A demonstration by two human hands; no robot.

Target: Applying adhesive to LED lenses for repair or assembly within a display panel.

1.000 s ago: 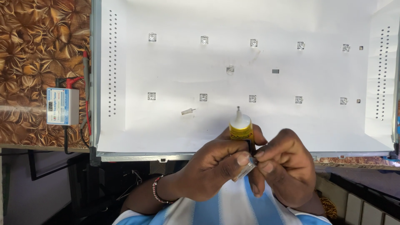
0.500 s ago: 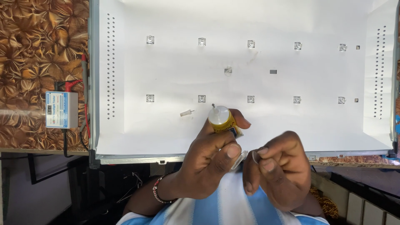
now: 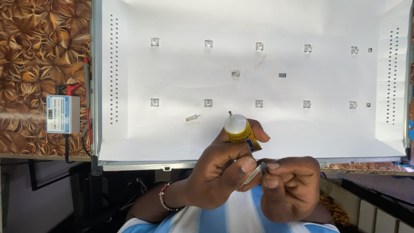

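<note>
The white panel (image 3: 258, 129) is being lit brightly and evenly, nearly washed out at the top; detail is being kept sharp, while the lower left corner is being left dark.

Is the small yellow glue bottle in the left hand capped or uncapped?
Uncapped. The yellow glue bottle shows its bare thin nozzle tip, and a small whitish cap lies apart on the white panel.

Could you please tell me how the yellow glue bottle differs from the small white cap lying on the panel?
The glue bottle is yellow with a white nozzle; the cap is plain white. The bottle is much larger than the cap. The bottle is gripped in the left hand with its nozzle pointing away from the person; the cap lies loose on its side on the white panel, untouched. Both sit over the panel's near part.
</note>
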